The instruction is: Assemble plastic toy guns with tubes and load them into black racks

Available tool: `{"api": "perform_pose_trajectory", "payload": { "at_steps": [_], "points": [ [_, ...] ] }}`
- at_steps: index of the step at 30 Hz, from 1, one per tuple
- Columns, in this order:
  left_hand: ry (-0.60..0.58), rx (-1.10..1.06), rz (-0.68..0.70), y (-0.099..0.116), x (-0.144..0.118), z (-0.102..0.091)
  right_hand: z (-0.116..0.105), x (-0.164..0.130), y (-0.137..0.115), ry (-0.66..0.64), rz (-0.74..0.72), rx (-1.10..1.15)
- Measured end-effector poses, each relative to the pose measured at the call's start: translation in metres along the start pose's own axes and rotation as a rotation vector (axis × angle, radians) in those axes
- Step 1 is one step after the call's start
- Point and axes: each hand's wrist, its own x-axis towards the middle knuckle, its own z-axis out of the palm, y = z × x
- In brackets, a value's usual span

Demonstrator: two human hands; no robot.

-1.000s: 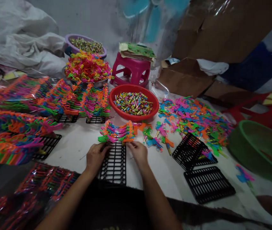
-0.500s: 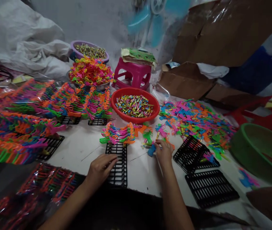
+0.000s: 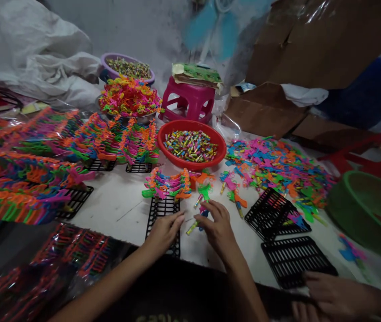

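- A white table (image 3: pixel 123 208) crowded with bright plastic toys, cardboard heaped behind.
- Right hand (image 3: pixel 217 228) pinches a small blue toy piece (image 3: pixel 201 218) in closed fingers, just right of the black rack (image 3: pixel 163 219).
- Left hand (image 3: pixel 163 230) rests on that rack, fingers loosely spread, holding nothing.
- At 12 o'clock, the red bowl (image 3: pixel 192 129) of small pieces; at 4 o'clock, another person's hand (image 3: pixel 334 295) beside a second rack (image 3: pixel 297 259).

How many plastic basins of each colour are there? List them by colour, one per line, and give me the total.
Purple basin: 1
Red basin: 1
Green basin: 1
Total: 3
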Motion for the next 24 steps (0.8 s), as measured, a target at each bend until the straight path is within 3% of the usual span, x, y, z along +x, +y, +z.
{"api": "perform_pose_trajectory", "payload": {
  "at_steps": [3, 5, 8, 10, 13, 16, 18, 22, 24],
  "points": [
    [-0.102, 0.306, 0.053, 0.011, 0.031, 0.014, 0.005, -0.007, 0.001, -0.117, 0.067, -0.081],
    [-0.147, 0.39, 0.025, 0.018, 0.052, 0.027, 0.011, -0.016, 0.012, -0.191, 0.123, -0.115],
    [-0.146, 0.447, -0.035, 0.026, 0.078, 0.048, 0.014, -0.03, 0.024, -0.151, 0.214, -0.09],
    [-0.136, 0.479, -0.08, 0.031, 0.09, 0.059, 0.013, -0.035, 0.021, -0.075, 0.372, -0.08],
    [-0.124, 0.51, -0.125, 0.036, 0.098, 0.069, 0.017, -0.038, 0.009, -0.078, 0.67, -0.091],
    [-0.119, 0.502, -0.09, 0.038, 0.091, 0.063, 0.026, -0.039, 0.007, -0.064, 0.871, -0.026],
    [-0.099, 0.485, -0.05, 0.037, 0.076, 0.053, 0.028, -0.041, 0.013, 0.0, 0.958, 0.147],
    [-0.035, 0.352, 0.055, 0.024, 0.031, 0.023, 0.017, -0.04, 0.022, 0.182, 1.107, 0.789],
    [0.044, 0.068, 0.095, 0.012, 0.005, 0.007, 0.009, -0.034, 0.017, 0.292, 1.156, 1.082]
  ]
}}
